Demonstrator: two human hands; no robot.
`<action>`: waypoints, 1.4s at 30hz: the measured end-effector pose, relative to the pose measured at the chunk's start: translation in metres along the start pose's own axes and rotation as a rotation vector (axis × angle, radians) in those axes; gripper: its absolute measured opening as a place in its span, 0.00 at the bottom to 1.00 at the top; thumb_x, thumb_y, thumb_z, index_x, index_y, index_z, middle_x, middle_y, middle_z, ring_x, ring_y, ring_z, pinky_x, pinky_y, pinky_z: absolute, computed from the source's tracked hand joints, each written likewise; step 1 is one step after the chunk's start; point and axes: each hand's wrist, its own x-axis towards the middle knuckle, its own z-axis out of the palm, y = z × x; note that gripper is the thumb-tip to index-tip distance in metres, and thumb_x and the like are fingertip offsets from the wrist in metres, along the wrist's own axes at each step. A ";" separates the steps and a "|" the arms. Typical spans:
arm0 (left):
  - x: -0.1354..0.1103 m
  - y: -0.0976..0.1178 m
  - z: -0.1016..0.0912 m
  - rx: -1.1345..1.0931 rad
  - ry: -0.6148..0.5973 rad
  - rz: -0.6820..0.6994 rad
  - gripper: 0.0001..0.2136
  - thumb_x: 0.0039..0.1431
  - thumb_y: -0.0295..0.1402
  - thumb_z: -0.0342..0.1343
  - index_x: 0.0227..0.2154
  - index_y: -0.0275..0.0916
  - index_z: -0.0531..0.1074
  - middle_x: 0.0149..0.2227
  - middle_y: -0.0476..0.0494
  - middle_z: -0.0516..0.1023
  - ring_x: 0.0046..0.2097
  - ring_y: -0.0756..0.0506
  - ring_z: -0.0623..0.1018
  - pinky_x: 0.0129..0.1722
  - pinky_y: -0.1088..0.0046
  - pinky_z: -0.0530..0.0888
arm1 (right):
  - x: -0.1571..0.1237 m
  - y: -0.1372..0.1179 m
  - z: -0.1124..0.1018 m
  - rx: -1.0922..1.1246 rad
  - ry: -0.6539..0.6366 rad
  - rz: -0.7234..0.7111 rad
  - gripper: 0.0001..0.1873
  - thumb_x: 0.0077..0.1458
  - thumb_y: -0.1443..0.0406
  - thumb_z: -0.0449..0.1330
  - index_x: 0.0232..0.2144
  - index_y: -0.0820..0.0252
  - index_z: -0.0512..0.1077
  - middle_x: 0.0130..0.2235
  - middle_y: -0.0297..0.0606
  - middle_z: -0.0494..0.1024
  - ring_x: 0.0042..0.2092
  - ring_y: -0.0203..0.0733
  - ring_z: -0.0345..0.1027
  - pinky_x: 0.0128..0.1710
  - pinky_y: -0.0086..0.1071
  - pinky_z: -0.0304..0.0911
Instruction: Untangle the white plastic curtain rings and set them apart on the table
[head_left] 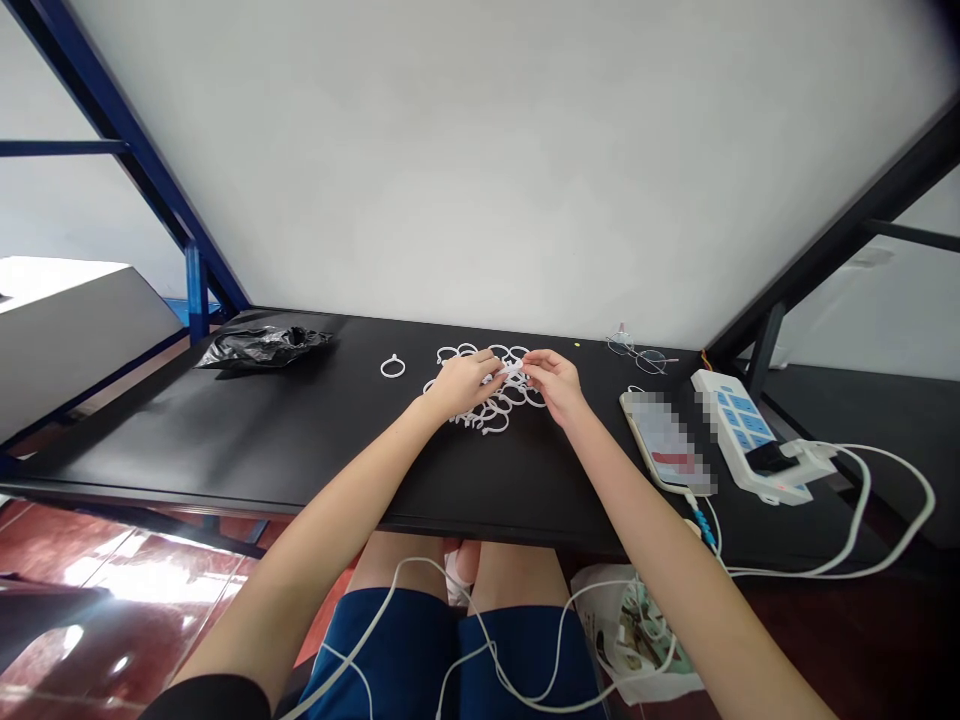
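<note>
Several white plastic rings, which look like curtain rings, lie in a loose pile [495, 412] on the black table, partly covered by my hands. Over the pile, my left hand [466, 383] and my right hand [553, 382] meet from either side. Between their fingertips is a small white plastic piece [512, 367], pinched from both ends. Its exact shape is too small to make out. To the left, apart from the pile, a single white ring [392, 367] with a small loop at its top lies flat.
A crumpled black plastic bag [262, 347] lies at the table's left. On the right are eyeglasses [641, 355], a charging phone [664, 440] and a power strip [750, 430] with plugged-in cables. A white cable [555, 650] crosses my lap; a bag [637, 630] stands below the table.
</note>
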 end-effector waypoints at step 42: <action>0.002 -0.004 0.001 -0.034 0.025 -0.066 0.13 0.57 0.29 0.46 0.18 0.39 0.59 0.21 0.49 0.68 0.25 0.51 0.66 0.27 0.74 0.59 | -0.004 0.006 0.002 -0.233 -0.237 0.053 0.15 0.39 0.62 0.70 0.32 0.58 0.73 0.33 0.37 0.80 0.29 0.38 0.74 0.29 0.32 0.71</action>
